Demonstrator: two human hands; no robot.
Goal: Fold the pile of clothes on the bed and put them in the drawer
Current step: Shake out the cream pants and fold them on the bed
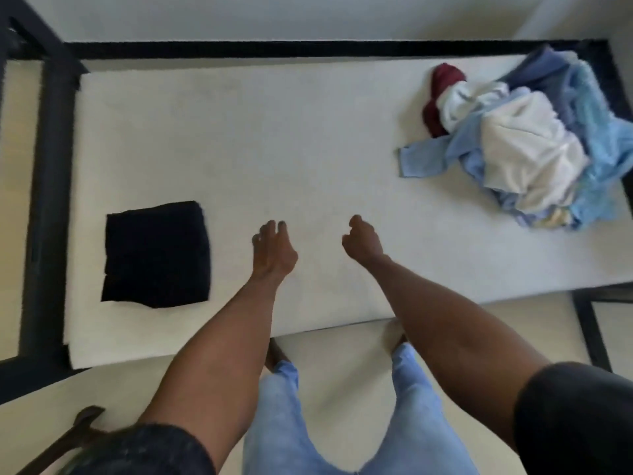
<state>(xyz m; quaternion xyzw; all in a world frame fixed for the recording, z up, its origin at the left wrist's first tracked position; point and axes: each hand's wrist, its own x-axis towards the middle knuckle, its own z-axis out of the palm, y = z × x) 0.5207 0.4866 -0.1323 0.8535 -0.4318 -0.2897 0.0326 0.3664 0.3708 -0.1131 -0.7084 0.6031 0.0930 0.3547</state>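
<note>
1. Arms: both forearms reach forward from the bottom of the frame over the near edge of the white mattress [308, 132]. The left hand [274, 250] and right hand [363, 241] sit side by side above the middle of the near half, a small gap between them.
2. Edges: the mattress lies in a black bed frame [308, 49], whose far rail runs along the top and whose left rail stands beside the left mattress edge. The near mattress edge passes under both forearms. The person's legs, in light blue jeans [418, 406], stand on the pale floor just beside that edge.
3. Open room: a broad bare stretch of mattress lies between the hands and the far rail, and between the two groups of clothing.
4. Hands: the left hand's fingers are loosely spread and relaxed, holding nothing. The right hand's fingers are curled inward, with nothing visible in its grasp. Whether either touches the mattress cannot be told.
5. Task items: a folded black garment [156, 255] lies flat near the left front corner, left of the left hand. The unfolded pile of clothes [524, 145], in blue, white and dark red, sits at the far right end, well apart from both hands.
</note>
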